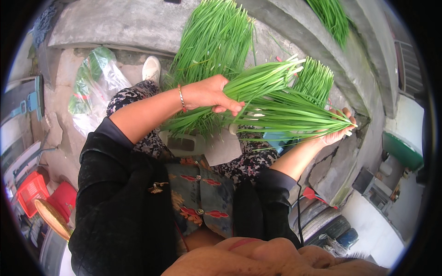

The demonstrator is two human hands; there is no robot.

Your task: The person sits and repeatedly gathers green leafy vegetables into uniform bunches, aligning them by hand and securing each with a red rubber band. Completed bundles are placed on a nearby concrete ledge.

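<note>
My left hand [215, 95], with a bracelet at its wrist, grips a bunch of garlic chives [262, 77] partway along the leaves. The pale stem ends of that bunch point to the upper right. My right hand [336, 129] holds a second bunch of garlic chives [293, 117] by its white stem ends, the leaves fanning left towards my left hand. Where the two bunches overlap, their leaves cross. Beyond my hands lies a large heap of chives [214, 41] on the concrete. A smaller pile of chives [316, 79] sits behind the held bunches.
More chives [329, 19] lie on a concrete ledge at the upper right. A clear plastic bag [114, 77] with greens rests on the ground to the left. A light blue object [276, 139] is partly hidden under my right-hand bunch. Tyres [317, 215] and a red basket [32, 193] stand farther off.
</note>
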